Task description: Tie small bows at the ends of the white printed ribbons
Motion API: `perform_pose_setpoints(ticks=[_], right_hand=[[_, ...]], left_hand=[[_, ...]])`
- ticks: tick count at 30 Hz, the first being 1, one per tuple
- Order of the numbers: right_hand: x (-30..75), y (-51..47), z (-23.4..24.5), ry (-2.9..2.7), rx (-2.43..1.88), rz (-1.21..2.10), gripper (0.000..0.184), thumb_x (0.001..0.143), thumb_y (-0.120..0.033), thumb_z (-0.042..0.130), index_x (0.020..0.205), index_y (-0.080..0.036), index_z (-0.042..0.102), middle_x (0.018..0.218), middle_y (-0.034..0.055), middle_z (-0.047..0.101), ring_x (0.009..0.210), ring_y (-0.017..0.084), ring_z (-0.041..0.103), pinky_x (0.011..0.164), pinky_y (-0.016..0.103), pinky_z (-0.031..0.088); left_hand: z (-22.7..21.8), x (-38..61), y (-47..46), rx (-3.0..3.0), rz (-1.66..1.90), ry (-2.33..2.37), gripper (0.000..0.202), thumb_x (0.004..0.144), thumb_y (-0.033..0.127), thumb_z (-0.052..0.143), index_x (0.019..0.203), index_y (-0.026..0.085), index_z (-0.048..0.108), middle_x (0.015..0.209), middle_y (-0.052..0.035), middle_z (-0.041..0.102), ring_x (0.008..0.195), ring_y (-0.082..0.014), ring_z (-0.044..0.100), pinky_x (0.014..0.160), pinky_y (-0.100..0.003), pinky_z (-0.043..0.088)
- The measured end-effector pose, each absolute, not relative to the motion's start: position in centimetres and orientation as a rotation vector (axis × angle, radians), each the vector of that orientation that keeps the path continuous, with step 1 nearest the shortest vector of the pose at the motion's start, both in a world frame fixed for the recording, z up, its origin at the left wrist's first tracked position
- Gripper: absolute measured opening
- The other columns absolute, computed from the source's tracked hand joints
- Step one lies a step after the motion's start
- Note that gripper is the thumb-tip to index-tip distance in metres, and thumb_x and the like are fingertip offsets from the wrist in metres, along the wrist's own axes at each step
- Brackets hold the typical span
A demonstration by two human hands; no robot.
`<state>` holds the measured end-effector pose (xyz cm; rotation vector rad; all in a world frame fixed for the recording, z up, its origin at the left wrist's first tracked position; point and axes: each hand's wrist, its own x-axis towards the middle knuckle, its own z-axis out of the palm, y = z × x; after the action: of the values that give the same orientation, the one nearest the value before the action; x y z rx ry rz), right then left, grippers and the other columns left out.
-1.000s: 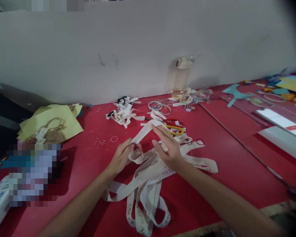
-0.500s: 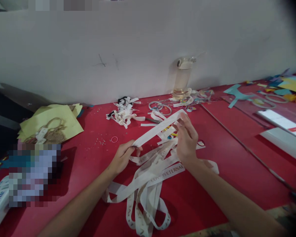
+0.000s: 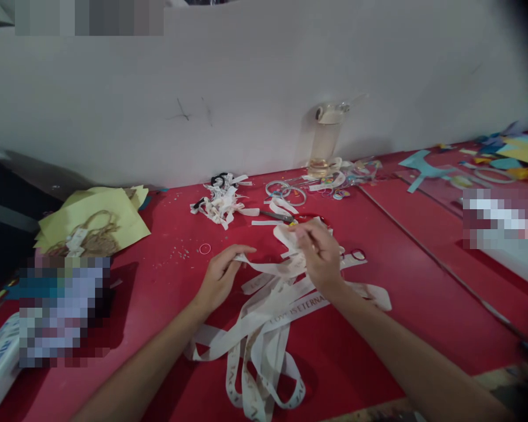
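A white ribbon (image 3: 268,268) sags in a shallow curve between my two hands. My left hand (image 3: 222,272) pinches one end between thumb and fingers. Closed on the ribbon farther right is my right hand (image 3: 319,255), with a loop of it standing up beside the fingertips. Below lies a long heap of printed white ribbon (image 3: 257,322), some of it lettered "LOVE IS ETERNAL". Just behind my right hand are red-handled scissors (image 3: 281,217), partly covered. A dark red hair tie (image 3: 358,254) rests to the right of that hand.
Knotted white ribbon pieces (image 3: 222,202) lie toward the wall. A bottle (image 3: 325,140) stands by several rings (image 3: 286,190). Yellow paper with twine (image 3: 127,220) is at left, beside a white-and-blue pack (image 3: 0,357). Paper scraps (image 3: 426,170) lie at right. A pink band (image 3: 205,249) is on the table.
The ribbon stretched taut between my hands has gone slack. My right hand has come lower and left, curling in, and a loop now shows at its fingertips. My left hand has barely moved.
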<state>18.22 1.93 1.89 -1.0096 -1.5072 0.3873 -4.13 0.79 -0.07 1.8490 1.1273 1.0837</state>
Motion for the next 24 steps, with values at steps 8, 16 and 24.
perform_pose_setpoints(ticks=[8,16,24], right_hand=[[16.4,1.3,0.1,-2.330,-0.808,0.333,0.013,0.091,-0.025,0.054,0.095,-0.019,0.065,0.089,0.0071,0.068,0.090,0.022,0.058,0.082,0.038,0.045],[17.9,1.6,0.5,-1.780,-0.963,0.349,0.049,0.088,-0.005,0.038,0.128,-0.028,0.055,0.118,0.0054,0.064,0.109,0.020,0.058,0.093,0.039,0.045],[17.7,0.9,1.3,-1.738,-0.820,0.282,0.047,0.091,-0.013,0.041,0.134,-0.029,0.050,0.114,0.0064,0.065,0.107,0.023,0.058,0.096,0.044,0.044]], left_hand=[[0.3,-4.2,0.1,2.153,1.191,0.999,0.032,0.088,0.008,0.040,0.110,0.020,0.061,0.096,-0.0046,0.065,0.082,-0.0142,0.059,0.072,-0.025,0.044],[0.4,-4.0,0.2,2.229,0.975,1.129,0.020,0.091,0.027,0.050,0.108,0.019,0.059,0.098,-0.0055,0.068,0.086,-0.0156,0.062,0.077,-0.026,0.045],[0.8,-3.5,0.3,2.014,0.973,1.292,0.024,0.092,0.037,0.048,0.083,0.017,0.058,0.063,0.0043,0.049,0.056,-0.0084,0.043,0.055,-0.021,0.034]])
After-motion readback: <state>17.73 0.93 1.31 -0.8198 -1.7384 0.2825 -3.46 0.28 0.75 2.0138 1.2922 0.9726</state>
